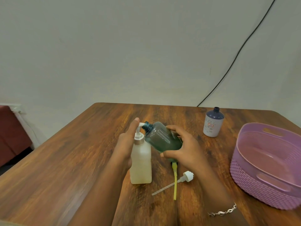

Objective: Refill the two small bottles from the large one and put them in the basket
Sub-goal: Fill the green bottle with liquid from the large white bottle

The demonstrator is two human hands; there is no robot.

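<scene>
Large bottle (140, 162) upright on table (65, 160) | left grip (128, 141) fingers straight, pressing pump to dispense | right grip (184, 149) curled round teal small bottle (162, 139), tilted so mouth meets nozzle | second small bottle (213, 123) uncapped near basket (241, 168); unfilled, likely

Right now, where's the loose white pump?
Head view: the loose white pump lies on the table, right of centre, crossing the yellow tube, between the large bottle and the purple basket.

Glossy wood table (65, 160), ribbed plastic basket (254, 181)
</scene>
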